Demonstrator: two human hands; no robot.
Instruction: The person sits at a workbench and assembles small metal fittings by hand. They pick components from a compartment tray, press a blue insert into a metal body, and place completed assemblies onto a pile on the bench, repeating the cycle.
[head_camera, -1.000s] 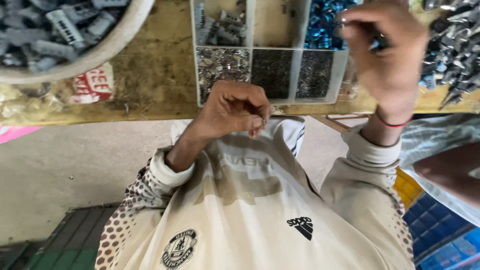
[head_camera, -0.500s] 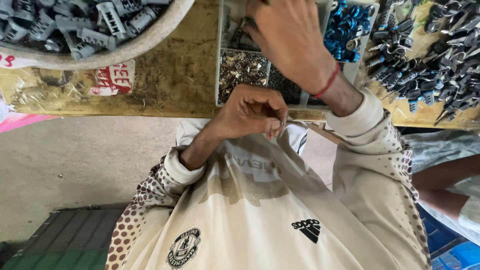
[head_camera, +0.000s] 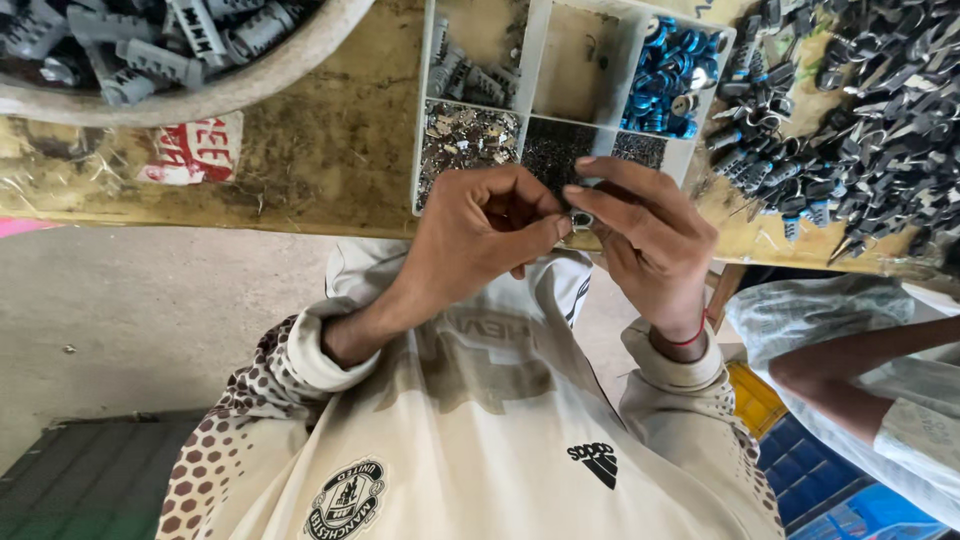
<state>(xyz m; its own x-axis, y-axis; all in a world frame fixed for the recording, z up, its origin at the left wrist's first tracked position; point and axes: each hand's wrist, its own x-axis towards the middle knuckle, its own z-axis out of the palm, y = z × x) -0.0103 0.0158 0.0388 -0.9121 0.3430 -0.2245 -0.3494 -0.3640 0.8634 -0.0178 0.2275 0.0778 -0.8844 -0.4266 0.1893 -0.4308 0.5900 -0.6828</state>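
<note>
Just below the white plastic compartment tray (head_camera: 428, 140), the left hand (head_camera: 480, 232) and right hand (head_camera: 645, 240) both pinch one small silvery metal part (head_camera: 581, 217), which looks liable to slip and drop to the floor.

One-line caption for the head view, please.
Left hand and right hand pinch a small metal part together above a divided parts tray on a worn wooden bench.

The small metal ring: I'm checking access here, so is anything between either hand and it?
Nothing visible. The small metal ring is pinched between the left hand and right hand, above the compartment tray's near edge.
</note>
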